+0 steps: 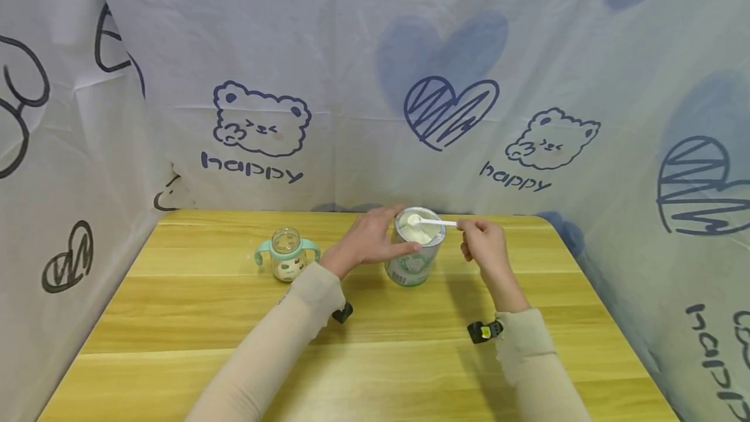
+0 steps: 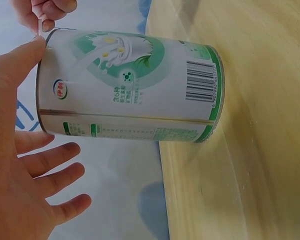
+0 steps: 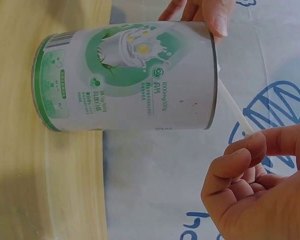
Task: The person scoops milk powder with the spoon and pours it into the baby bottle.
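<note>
An open milk powder can (image 1: 410,267), white and green with a barcode, stands on the table. Pale powder (image 1: 425,238) fills its upper part. My left hand (image 1: 370,239) holds the can at its top rim, thumb at the front; in the left wrist view the other fingers (image 2: 52,162) are spread out. Between the thumb and finger of my right hand (image 1: 485,247) is the handle of a white scoop (image 1: 438,222). The scoop's bowl lies over the can's mouth with powder in it. In the right wrist view the scoop handle (image 3: 236,106) slants across the rim.
To the left of the can stands a clear lidless baby bottle (image 1: 288,268) with two mint-green handles. The wooden table (image 1: 375,357) ends at a printed cloth backdrop (image 1: 351,168) behind and at both sides.
</note>
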`<state>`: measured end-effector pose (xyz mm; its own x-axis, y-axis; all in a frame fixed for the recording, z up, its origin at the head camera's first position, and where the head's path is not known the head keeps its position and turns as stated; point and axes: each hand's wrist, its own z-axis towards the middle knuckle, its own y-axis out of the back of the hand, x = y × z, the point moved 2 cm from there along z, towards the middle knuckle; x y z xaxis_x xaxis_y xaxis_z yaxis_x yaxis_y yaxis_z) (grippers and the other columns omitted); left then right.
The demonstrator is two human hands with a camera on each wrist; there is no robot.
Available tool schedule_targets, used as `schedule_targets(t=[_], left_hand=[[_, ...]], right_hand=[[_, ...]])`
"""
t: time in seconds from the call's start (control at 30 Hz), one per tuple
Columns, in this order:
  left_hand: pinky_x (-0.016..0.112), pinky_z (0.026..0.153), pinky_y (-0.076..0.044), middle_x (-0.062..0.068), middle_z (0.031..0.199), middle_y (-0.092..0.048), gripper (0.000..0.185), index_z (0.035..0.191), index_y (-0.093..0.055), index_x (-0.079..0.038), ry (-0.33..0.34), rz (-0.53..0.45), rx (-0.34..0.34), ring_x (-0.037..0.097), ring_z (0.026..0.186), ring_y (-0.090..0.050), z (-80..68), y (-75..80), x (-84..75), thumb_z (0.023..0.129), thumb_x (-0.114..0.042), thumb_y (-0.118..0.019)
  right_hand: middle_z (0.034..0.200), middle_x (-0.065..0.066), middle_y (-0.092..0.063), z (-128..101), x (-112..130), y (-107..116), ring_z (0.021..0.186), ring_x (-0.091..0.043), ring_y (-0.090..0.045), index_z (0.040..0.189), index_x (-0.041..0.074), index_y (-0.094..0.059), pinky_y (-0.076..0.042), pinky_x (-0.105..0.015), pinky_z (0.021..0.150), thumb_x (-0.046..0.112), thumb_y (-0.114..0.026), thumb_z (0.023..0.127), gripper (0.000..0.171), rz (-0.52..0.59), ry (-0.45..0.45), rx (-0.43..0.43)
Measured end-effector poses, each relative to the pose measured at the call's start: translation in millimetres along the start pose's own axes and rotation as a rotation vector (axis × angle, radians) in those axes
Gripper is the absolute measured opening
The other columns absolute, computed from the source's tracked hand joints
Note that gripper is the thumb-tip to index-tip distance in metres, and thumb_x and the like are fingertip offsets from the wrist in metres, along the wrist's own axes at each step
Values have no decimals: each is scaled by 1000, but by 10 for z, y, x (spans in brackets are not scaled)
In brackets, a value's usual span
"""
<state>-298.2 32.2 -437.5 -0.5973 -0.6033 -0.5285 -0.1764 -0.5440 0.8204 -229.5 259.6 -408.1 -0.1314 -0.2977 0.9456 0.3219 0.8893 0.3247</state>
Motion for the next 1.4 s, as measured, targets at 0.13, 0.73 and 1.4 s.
schedule_targets(t=[0.13, 0.73, 1.4], left_hand=[[56, 119, -45, 13, 157, -55, 95, 160, -44, -12, 10, 7, -10, 35, 143, -54, -48, 67, 49, 89, -69, -72], [58, 115, -46, 12, 138, -69, 77, 150, -57, -11, 19, 38, -140, 32, 129, -63, -355, 475, 312, 90, -57, -77], [57, 122, -41, 10, 156, -57, 81, 154, -53, -15, 99, 66, -182, 34, 144, -53, -882, 834, 703, 90, -58, -77]], right_hand=[[58, 5, -49, 1, 47, -47, 50, -9, -50, 82, 4, -59, -46, -23, 51, 19, -62, 101, 24, 12, 8, 1], [63, 3, -51, -7, 294, -370, 51, -9, -49, 95, -2, -65, -45, -20, 49, 18, -61, 102, 23, 72, 50, 60], [58, 5, -47, -116, 474, -866, 50, -10, -45, 87, 2, -62, -40, -23, 51, 23, -60, 105, 28, 108, 75, 207]])
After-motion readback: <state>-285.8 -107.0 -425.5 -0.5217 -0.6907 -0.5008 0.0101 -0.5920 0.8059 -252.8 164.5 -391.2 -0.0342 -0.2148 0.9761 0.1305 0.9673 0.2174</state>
